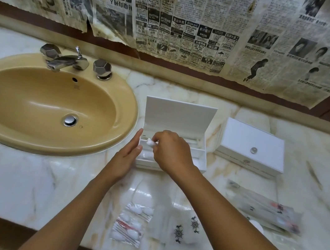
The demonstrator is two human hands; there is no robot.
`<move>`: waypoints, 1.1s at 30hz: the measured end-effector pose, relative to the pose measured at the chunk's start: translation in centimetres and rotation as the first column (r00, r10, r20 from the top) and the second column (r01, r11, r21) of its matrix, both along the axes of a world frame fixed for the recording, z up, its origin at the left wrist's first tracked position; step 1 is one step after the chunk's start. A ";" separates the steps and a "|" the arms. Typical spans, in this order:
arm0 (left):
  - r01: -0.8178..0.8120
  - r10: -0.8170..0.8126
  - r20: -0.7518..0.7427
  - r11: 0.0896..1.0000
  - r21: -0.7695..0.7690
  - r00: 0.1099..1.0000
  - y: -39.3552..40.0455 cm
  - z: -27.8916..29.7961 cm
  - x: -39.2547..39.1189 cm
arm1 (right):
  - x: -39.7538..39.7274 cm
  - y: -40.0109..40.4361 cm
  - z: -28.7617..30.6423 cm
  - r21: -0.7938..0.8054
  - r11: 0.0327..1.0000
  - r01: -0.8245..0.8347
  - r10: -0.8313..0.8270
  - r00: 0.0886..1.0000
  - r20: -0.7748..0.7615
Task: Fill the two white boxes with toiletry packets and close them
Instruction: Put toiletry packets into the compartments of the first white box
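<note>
At frame centre the right hand [170, 147] pinches a light, crinkly cotton-bud packet [150, 143] over the open box [176, 135], left hand [129, 153] flat, steadying; likely slippery, best held by edges.

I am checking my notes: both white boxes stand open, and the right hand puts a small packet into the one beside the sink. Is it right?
Not quite. The head view shows only the box beside the sink open; the other white box is closed. The right hand does hold a small packet over the open one.

A tan oval sink [48, 104] fills the left of the frame, set in a marble counter [6, 180]. A chrome faucet [67, 61] stands at its upper rim. Old newspapers [189, 19] cover the wall across the top.
</note>
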State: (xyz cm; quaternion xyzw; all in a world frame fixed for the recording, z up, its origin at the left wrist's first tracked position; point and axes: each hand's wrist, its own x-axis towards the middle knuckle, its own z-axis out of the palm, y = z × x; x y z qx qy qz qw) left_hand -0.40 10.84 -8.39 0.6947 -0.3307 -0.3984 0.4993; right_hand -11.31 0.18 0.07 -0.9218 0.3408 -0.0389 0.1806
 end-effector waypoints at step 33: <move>-0.011 0.010 -0.092 1.000 -0.015 0.996 -0.2 0.4 -0.1 | -1.8 5.1 0.8 0.018 0.974 -0.224 0.225 0.973 -0.050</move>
